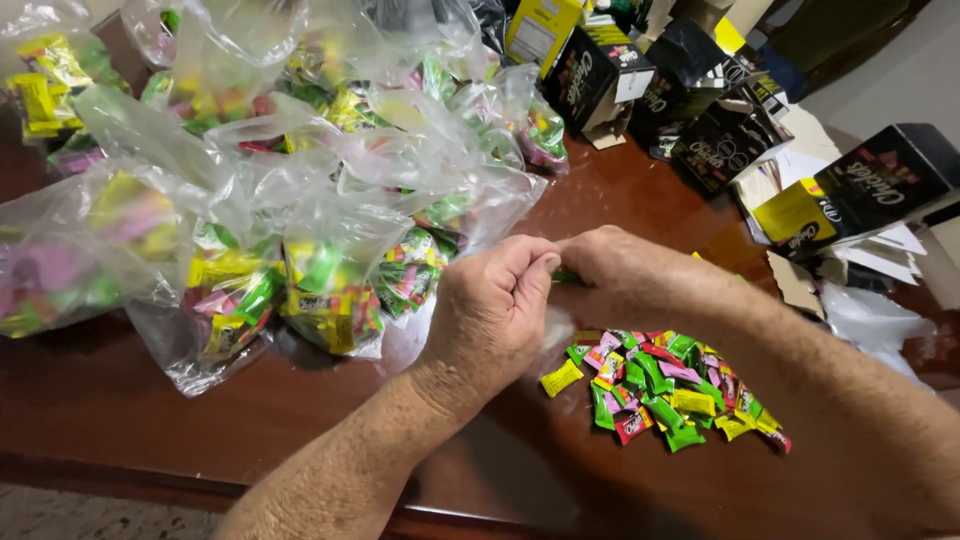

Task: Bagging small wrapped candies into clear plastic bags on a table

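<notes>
Closest to us, both hands meet over the dark wooden table (120, 400). Our left hand (495, 310) is curled into a loose fist, and our right hand (625, 270) is pinched narrow against it. Between the fingertips we hold a small green candy (567, 277), only a sliver of it showing. We'd guess it's feather-light, with a crinkly, slightly slick wrapper over something firmer, so pinching it by the twisted wrapper ends looks like the easy grip. What shows is a thin, bright green strip, the rest is hidden by our fingers.

Just below the hands sits a loose pile of wrapped candies (665, 390) in green, yellow, pink and red, with one yellow piece lying apart at its left edge. Further back on the left, a heap of clear plastic bags (300, 200) stuffed with the same colourful sweets. Farthest off, top right, black and yellow cardboard boxes (700, 100), some opened, plus scraps of paper.
</notes>
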